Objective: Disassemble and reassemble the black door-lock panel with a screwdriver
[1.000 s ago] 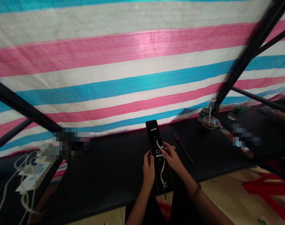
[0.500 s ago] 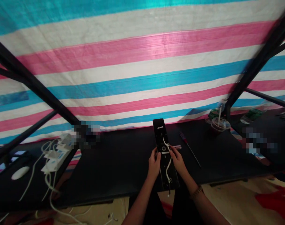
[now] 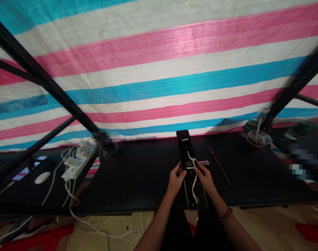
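Both of my hands hold a long, narrow black panel (image 3: 189,180) that reaches over the table's front edge. It has round holes, small white labels and a white cable (image 3: 192,188) running down its face. My left hand (image 3: 176,179) grips the left edge, thumb on the face. Opposite it, my right hand (image 3: 205,178) holds the right edge, its thumb and fingers close to the cable. The cable's lower end hangs below the panel. A screwdriver (image 3: 218,164) with a purple-red handle lies to the right. Thin pinkish strips (image 3: 204,162) show just beyond my right hand.
On the black table (image 3: 138,174), a lidded drink cup (image 3: 258,138) with a straw and a plastic bottle (image 3: 253,123) stand back right. White power strips (image 3: 76,165) with tangled cords, a white mouse (image 3: 42,177) and a phone (image 3: 28,170) are at left. A striped sheet (image 3: 159,76) hangs behind.
The whole view has shifted, so the table and my hands appear further right. My hands keep the same hold on the panel; little else differs.
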The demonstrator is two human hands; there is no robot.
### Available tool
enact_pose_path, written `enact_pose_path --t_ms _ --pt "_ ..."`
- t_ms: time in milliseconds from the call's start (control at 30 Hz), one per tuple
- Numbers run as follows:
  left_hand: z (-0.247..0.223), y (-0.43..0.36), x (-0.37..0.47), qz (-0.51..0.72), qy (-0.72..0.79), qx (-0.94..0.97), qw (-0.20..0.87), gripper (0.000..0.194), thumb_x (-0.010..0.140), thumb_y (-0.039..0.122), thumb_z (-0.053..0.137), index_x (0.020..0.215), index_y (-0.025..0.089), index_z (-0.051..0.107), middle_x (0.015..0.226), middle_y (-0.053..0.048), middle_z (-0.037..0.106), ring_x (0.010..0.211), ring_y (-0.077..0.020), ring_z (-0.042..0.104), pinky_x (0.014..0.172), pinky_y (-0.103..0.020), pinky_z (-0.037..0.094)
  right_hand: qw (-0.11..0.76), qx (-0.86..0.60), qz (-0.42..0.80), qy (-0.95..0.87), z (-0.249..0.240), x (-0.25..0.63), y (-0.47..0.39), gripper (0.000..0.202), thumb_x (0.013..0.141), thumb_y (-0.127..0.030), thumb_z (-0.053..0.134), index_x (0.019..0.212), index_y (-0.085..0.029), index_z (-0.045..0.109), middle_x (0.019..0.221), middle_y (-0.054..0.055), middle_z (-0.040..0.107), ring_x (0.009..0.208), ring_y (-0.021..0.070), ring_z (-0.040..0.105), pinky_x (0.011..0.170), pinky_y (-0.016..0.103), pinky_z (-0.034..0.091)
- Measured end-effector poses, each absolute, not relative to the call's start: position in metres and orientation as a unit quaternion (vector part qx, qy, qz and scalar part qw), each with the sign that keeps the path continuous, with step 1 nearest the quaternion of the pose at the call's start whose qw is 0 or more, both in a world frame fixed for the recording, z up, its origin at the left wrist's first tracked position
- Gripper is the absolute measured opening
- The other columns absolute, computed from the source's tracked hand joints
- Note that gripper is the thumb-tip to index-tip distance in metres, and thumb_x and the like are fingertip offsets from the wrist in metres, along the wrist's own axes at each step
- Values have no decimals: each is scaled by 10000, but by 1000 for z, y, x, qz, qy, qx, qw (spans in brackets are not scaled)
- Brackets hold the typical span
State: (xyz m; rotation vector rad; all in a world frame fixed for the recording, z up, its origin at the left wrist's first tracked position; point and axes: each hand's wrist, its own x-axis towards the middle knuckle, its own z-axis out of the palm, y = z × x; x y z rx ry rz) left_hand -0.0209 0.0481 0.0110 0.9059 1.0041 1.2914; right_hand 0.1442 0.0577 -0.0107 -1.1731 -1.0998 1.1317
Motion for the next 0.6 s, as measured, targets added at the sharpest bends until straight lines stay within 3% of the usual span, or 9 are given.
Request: enact_pose_path --t_ms 100,233,333,433,600 --pt "10 49 -21 555 429 386 599 686 720 423 832 1311 123 655 1240 -154 732 1130 -307 695 1063 -480 487 549 -494 484 -469 -9 148 57 704 819 -647 689 1343 -178 652 1290 131 695 1215 339 630 1084 516 446" --pt "8 50 -23 551 426 377 610 712 726 480 825 1309 106 656 1142 -156 766 1051 -296 722 986 -442 537 533 -480 504 -481 -4 150 55 757 860 -601 666 1479 -195 508 1132 84 749 1018 270 693 923 404 540" --pt "7 51 -24 551 425 369 616 707 746 509 805 1303 100 659 1136 -160 767 1021 -287 728 947 -411 552 528 -489 497 -486 -2 149 53 740 862 -583 668 1469 -185 523 1028 60 758 911 238 688 841 351 550" --pt "7 50 -25 550 429 363 618 701 758 516 794 1302 95 658 1109 -157 774 990 -275 733 911 -385 561 525 -494 487 -493 -2 147 51 751 863 -567 666 1493 -196 493 992 48 754 857 226 677 815 350 551" --pt "10 48 -24 546 441 360 615 706 737 510 810 1290 97 662 1058 -143 785 964 -263 735 872 -358 567 530 -500 470 -499 2 145 49 723 860 -570 658 1475 -214 521 1045 61 754 931 251 681 856 383 553"
